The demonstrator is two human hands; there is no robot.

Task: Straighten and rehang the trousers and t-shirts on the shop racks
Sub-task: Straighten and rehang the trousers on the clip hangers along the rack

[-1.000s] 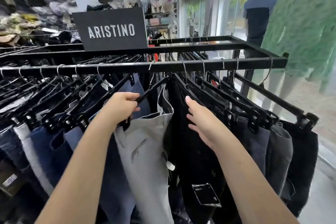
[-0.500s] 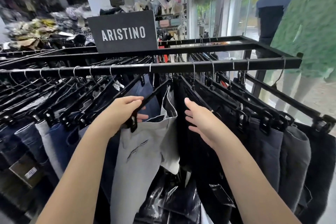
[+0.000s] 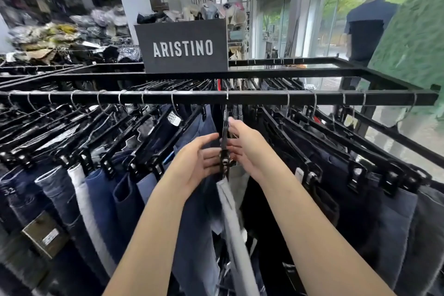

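Presently, item: grey trousers (image 3: pixel 231 211), hanging edge-on from a black clip hanger (image 3: pixel 225 137) on the front rail (image 3: pixel 168 98), between blue denim (image 3: pixel 101 194) on one side and dark pairs (image 3: pixel 360 211) on the other. The left hand (image 3: pixel 199 158) is pressing straight fingers flat against the hanger's near clip; the right hand (image 3: pixel 247 149) is curling its fingers onto the bar from the opposite side. Handling, as judged: the cloth is looking soft and light, the hanger stiff; gripping the bar beside the clips, not the fabric, is looking safest.
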